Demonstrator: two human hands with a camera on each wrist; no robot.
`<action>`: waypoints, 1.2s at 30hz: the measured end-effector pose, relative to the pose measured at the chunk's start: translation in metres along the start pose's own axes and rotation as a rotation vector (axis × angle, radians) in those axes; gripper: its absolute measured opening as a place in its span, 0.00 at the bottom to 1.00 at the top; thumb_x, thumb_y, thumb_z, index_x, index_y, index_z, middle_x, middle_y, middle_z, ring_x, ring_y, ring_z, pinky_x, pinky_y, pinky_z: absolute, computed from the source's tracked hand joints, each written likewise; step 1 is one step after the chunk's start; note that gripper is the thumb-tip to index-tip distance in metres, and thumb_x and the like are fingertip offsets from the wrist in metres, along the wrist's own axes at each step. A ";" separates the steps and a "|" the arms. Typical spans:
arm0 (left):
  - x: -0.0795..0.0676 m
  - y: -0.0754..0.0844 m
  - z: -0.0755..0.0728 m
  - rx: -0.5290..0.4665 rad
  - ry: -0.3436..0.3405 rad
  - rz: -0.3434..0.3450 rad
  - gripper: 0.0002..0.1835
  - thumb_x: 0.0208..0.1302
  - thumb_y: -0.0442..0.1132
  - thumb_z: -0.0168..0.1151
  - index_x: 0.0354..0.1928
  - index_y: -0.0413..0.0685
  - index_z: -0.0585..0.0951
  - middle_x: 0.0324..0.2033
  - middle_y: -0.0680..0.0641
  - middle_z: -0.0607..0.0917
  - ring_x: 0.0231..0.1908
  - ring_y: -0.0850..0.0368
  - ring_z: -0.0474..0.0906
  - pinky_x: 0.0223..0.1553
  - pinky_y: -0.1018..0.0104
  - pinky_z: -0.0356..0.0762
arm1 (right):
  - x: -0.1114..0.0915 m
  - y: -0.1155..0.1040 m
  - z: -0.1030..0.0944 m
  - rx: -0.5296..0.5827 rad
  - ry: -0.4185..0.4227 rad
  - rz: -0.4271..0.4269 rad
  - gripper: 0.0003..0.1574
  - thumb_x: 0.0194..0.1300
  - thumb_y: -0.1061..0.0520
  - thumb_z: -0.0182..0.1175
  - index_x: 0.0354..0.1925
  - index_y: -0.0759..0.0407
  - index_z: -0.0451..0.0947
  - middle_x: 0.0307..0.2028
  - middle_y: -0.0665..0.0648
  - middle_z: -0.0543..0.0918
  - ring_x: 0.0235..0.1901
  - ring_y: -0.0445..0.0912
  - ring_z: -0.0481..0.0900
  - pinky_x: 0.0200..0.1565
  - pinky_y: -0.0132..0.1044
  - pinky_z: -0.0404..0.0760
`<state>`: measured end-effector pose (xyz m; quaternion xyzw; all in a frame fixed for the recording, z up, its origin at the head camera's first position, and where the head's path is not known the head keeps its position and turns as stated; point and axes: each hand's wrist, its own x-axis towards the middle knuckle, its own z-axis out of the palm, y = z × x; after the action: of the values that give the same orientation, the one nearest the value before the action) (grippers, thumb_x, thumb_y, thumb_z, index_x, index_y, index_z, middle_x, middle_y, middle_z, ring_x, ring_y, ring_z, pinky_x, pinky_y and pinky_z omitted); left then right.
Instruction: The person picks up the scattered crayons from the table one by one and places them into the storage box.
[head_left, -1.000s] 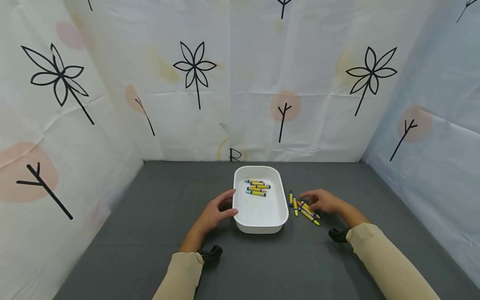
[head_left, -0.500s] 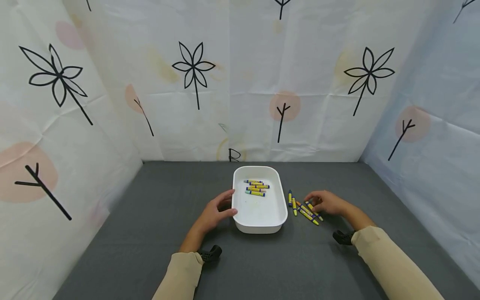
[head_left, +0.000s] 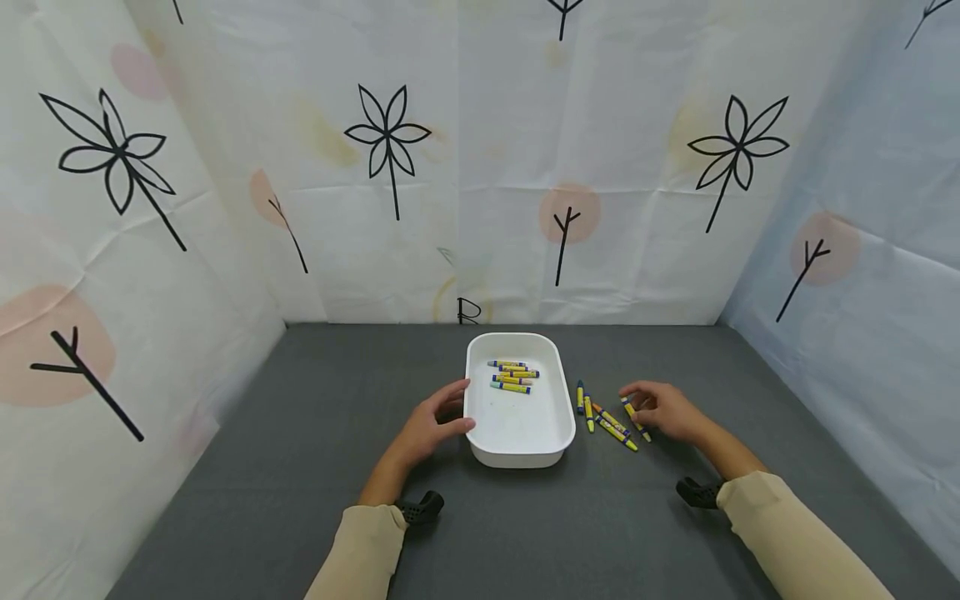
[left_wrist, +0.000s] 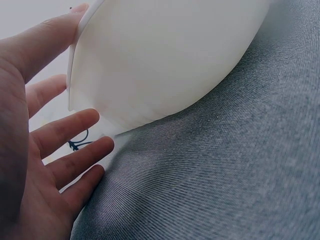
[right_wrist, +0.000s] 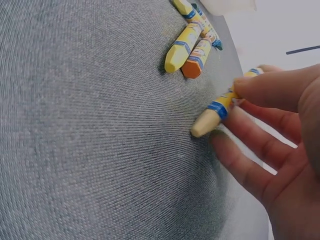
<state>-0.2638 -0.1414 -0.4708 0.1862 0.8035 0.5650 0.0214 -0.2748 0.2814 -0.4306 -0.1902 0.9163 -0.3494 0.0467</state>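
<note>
My right hand point(head_left: 667, 410) pinches a crayon point(right_wrist: 220, 110) between thumb and fingers, close over the table at the right of the loose ones. This crayon has a pale tan tip and a yellow wrapper with blue bands. Just left of that hand lie several more crayons point(head_left: 615, 427) in a loose group, one with an orange end point(right_wrist: 192, 69). My left hand point(head_left: 424, 429) rests against the left side of a white plastic tray point(head_left: 517, 454); in the left wrist view its thumb and fingers are extended, touching the rim and wall.
Inside the tray, several yellow-wrapped crayons point(head_left: 513, 387) lie side by side toward the far end. Dark grey cloth point(head_left: 360, 358) covers the table. Patterned white sheets point(head_left: 495, 150) hang at the back and both sides.
My right hand has moved right and slightly nearer, drawing the pinched crayon away from the loose group. The left hand and tray have stayed put.
</note>
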 end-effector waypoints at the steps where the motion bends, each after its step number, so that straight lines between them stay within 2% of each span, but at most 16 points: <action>1: 0.000 0.000 0.000 -0.001 0.000 0.001 0.36 0.60 0.44 0.69 0.70 0.58 0.68 0.64 0.44 0.73 0.62 0.45 0.70 0.59 0.41 0.66 | 0.000 0.000 0.000 0.003 0.019 0.010 0.22 0.62 0.70 0.60 0.55 0.70 0.74 0.40 0.62 0.80 0.37 0.54 0.80 0.34 0.45 0.80; 8: 0.000 0.000 0.000 0.000 -0.004 0.006 0.36 0.61 0.43 0.68 0.71 0.56 0.67 0.64 0.44 0.73 0.62 0.45 0.70 0.59 0.41 0.66 | 0.005 -0.006 -0.001 0.011 0.150 0.039 0.22 0.64 0.68 0.60 0.57 0.69 0.74 0.44 0.65 0.80 0.40 0.57 0.80 0.35 0.45 0.81; 13: 0.000 -0.002 0.000 -0.011 -0.004 0.002 0.35 0.61 0.42 0.68 0.71 0.57 0.67 0.64 0.44 0.73 0.62 0.45 0.70 0.59 0.40 0.66 | 0.012 -0.017 -0.001 0.012 0.197 0.036 0.22 0.67 0.65 0.60 0.59 0.66 0.73 0.48 0.66 0.79 0.44 0.58 0.79 0.36 0.46 0.80; 20: 0.001 -0.003 -0.001 -0.019 -0.015 0.011 0.35 0.62 0.40 0.67 0.71 0.53 0.67 0.64 0.42 0.73 0.62 0.43 0.70 0.59 0.39 0.65 | 0.028 -0.031 0.001 0.020 0.263 0.019 0.24 0.66 0.65 0.60 0.60 0.64 0.72 0.49 0.66 0.79 0.45 0.59 0.78 0.38 0.47 0.81; 29: 0.001 -0.001 0.000 -0.006 -0.011 0.002 0.36 0.61 0.44 0.69 0.71 0.56 0.67 0.64 0.44 0.73 0.62 0.44 0.70 0.59 0.40 0.66 | 0.050 -0.050 0.009 0.032 0.279 -0.033 0.22 0.66 0.65 0.61 0.58 0.62 0.75 0.48 0.65 0.80 0.45 0.58 0.79 0.38 0.47 0.81; 36: 0.000 -0.001 -0.001 -0.015 -0.016 0.008 0.36 0.61 0.42 0.68 0.71 0.53 0.66 0.64 0.41 0.72 0.62 0.41 0.69 0.59 0.38 0.65 | 0.068 -0.067 0.015 0.027 0.264 -0.025 0.21 0.66 0.63 0.61 0.58 0.58 0.76 0.48 0.62 0.81 0.46 0.56 0.79 0.40 0.47 0.81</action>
<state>-0.2645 -0.1422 -0.4711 0.1935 0.7984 0.5695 0.0269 -0.3135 0.2001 -0.3950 -0.1533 0.9071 -0.3845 -0.0762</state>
